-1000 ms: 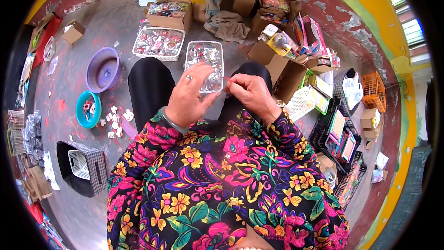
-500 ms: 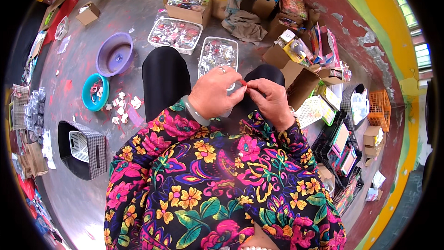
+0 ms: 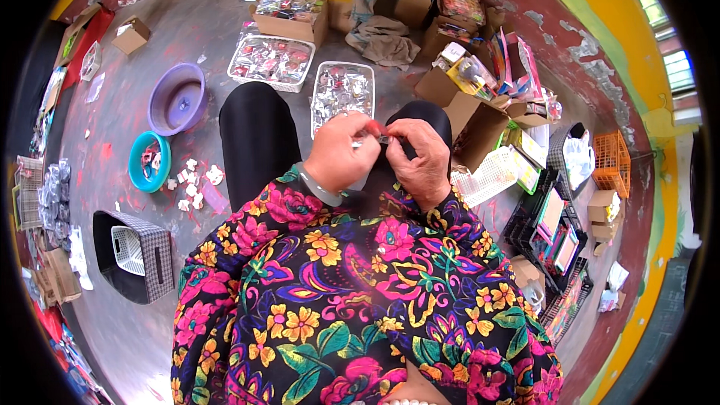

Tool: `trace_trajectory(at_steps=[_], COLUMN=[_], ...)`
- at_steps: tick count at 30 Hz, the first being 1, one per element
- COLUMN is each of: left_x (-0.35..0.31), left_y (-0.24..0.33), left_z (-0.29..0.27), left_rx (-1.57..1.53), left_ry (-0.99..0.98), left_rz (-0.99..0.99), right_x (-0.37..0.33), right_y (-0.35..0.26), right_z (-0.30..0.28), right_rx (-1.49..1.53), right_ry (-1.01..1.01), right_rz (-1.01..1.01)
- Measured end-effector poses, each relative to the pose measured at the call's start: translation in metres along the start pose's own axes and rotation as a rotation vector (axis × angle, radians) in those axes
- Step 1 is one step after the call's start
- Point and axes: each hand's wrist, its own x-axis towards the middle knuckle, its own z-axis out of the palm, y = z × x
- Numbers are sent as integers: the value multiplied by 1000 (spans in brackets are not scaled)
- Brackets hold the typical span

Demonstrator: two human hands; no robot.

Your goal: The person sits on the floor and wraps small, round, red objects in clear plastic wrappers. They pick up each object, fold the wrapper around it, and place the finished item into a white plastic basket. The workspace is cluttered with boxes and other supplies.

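Note:
My left hand [image 3: 339, 151] and my right hand [image 3: 420, 156] meet in front of me, above my lap, with fingertips pinched. Between them is a small red piece [image 3: 373, 129], blurred and partly covered by the fingers. A shiny greyish bit [image 3: 384, 139] shows at the right fingertips; its kind is unclear. Just beyond the hands, between my knees, stands a white basket [image 3: 369, 75] full of small clear packets. Another white basket [image 3: 283, 84] of similar packets with red in them is farther left.
On the floor to the left are a purple basin [image 3: 159, 101], a teal bowl [image 3: 135, 165], scattered white pieces [image 3: 191, 184] and a patterned bin [image 3: 154, 255]. Open cardboard boxes [image 3: 480, 127], a white perforated basket [image 3: 487, 178] and black crates [image 3: 536, 214] crowd the right side.
Both hands have shifted slightly left in the picture, along with the whole view. They remain close together; the red piece now sits more by the left fingers, and a shiny bit shows.

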Motion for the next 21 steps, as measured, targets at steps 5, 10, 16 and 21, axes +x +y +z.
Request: trace_trajectory(at_steps=[5,10,16,21], left_x=[1,1,0,-5], left_y=[-23,-16,-8,-22], left_z=[4,8,12,17], left_rx=[-620,-315,-177,-367], left_ry=[-25,-35,-50,-64], left_rz=[-514,-353,-345,-341], right_x=[-1,-3,-5,-15], right_y=[2,2,1,13], right_z=[1,-8,-17,-21], right_rx=[-94,-218,-261,-192], right_ry=[6,-83,-28,32], right_rz=[-58,-318,-341,-205])
